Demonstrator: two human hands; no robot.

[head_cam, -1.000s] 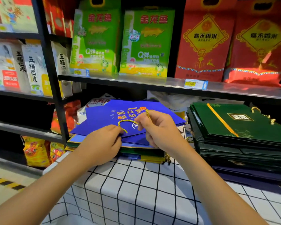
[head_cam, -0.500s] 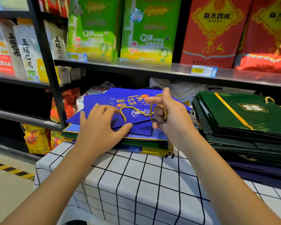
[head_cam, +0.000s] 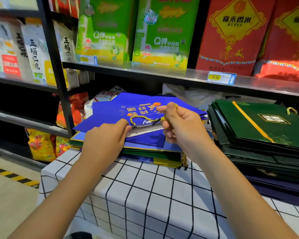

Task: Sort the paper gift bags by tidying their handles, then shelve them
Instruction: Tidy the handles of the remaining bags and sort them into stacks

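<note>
Checked tablecloth (head_cam: 145, 195); left hand (head_cam: 104, 144) lifting blue bag (head_cam: 110, 114) edge, right hand (head_cam: 183, 128) pinching cord (head_cam: 136, 119).

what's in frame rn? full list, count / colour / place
top blue gift bag: 1, blue with orange print, flat on the left stack
gold cord handle: 1, gold, on the top blue gift bag
left stack: 1, blue, green and yellow bags, on the checked tablecloth
green gift bags: 1 stack, dark green with gold stripe, right
checked tablecloth: 1, white with black grid, foreground
green packs: 2, green-yellow, upper shelf
red packs: 2, red, upper shelf right
price tag: 1, yellow-white, shelf edge
left hand: grips the top bag's near edge
right hand: pinches the cord
</note>
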